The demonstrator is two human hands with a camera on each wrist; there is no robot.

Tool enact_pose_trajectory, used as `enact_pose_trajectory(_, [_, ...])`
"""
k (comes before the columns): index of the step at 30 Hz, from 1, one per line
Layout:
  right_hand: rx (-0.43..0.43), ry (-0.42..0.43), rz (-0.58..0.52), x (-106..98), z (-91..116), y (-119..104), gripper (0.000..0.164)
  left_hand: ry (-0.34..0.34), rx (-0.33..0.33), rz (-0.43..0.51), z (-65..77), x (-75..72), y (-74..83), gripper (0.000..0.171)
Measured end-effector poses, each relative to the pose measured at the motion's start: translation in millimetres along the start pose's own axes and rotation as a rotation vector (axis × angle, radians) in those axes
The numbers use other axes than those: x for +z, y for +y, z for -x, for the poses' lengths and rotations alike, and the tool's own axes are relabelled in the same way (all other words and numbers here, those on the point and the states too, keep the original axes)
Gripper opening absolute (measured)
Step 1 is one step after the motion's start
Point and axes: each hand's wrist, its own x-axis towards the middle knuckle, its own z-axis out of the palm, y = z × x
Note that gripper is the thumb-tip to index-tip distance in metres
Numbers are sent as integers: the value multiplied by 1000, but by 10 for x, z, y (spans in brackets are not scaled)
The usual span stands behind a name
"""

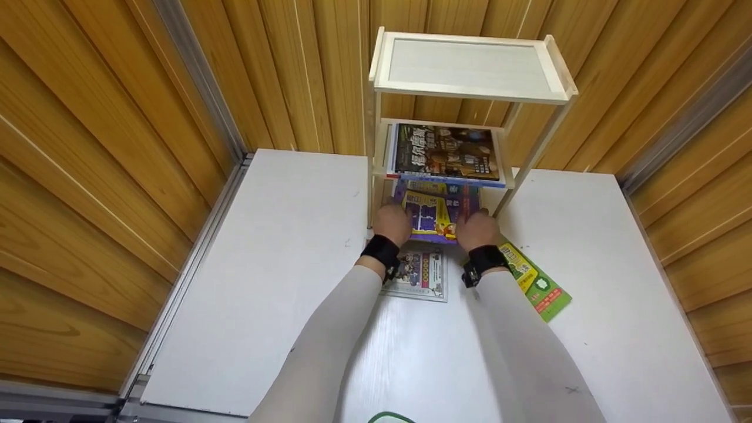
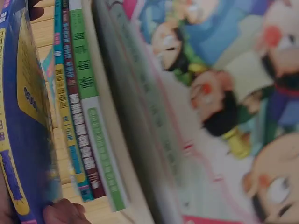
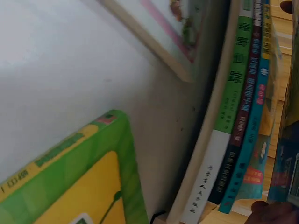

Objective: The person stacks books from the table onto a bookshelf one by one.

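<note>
Head view shows the purple book [image 1: 424,218] at the front of the lower bay of the pale shelf unit [image 1: 464,66], with the left hand [image 1: 392,224] on one side edge and the right hand [image 1: 479,230] on the other. Both hands are closed round those edges, gripping the book between them; how firmly they press, I cannot tell. Left wrist view puts it apart from the stack of books [image 2: 81,135], whose spines face outward. The cover looks glossy, so it is likely to slide a little under dry fingers; its spine has some thickness, which suggests a fairly stiff paperback of modest weight, sturdy except at the corners, which would crease if knocked. Holding it midway along both short sides should keep it from sagging or twisting, with the fingertips clear of the stack. The green book [image 1: 531,279] and the picture-covered book [image 1: 423,273] lie nearby on the white table [image 1: 305,247] and probably handle much the same.
</note>
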Motion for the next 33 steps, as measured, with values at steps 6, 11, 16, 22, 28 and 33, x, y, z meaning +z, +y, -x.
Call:
enact_pose_trajectory(6, [-51,-25,80,31,108,-48,60,-98,-107,-73,13,24,-4,64])
enact_pose_trajectory(11, [-66,19,80,-41,178,-114,61,-127,-135,-65,-23,-73,10,72])
enact_pose_trajectory(16, [-93,65,82,-117,225,-145,60,-116,-95,-48,11,-148,9,70])
enact_pose_trajectory(22, [-164,129,107,-155,332,-178,60,-38,8,-60,162,-230,-7,65])
enact_pose_trajectory(28, [-239,215,130,-141,500,-187,63,-52,-14,-3,410,-250,-52,66])
enact_pose_trajectory(33, [-335,264,111,-39,648,-100,42,-12,17,-19,665,-214,-93,61])
